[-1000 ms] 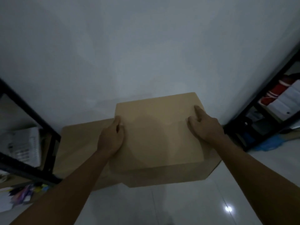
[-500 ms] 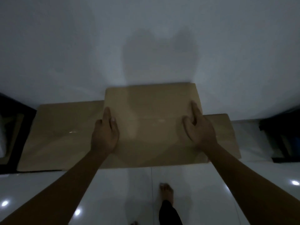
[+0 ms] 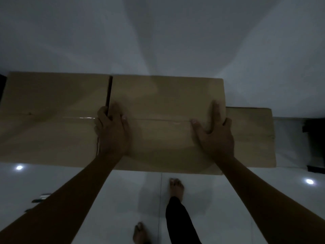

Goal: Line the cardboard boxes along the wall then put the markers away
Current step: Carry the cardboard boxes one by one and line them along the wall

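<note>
Dim light falls on a pale wall point(image 3: 158, 36) and a glossy white tiled floor point(image 3: 133, 194), seen from above. Against the foot of the wall stands the middle cardboard box point(image 3: 163, 101), its taped top seam running left to right. Both hands hold it at its sides. The left hand point(image 3: 112, 131) lies on the top near the left edge, thumb flat on the cardboard, with its fingers curled over the edge into the narrow dark gap beside the box. The right hand point(image 3: 214, 134) rests on the top near the right edge, thumb spread out along the seam, with its fingers wrapped over that edge.

Just beside it on the left, a second cardboard box point(image 3: 49, 117) also backs onto the wall, its top level with the middle one. On the right, touching or nearly touching, a lower cardboard box point(image 3: 253, 138) sits a little away from the wall.

Below the boxes, two bare feet point(image 3: 176, 187) and a dark trouser leg point(image 3: 179, 224) stand on the tiles. Small dark objects point(image 3: 42, 198) lie on the floor at far left, too blurred to identify.
</note>
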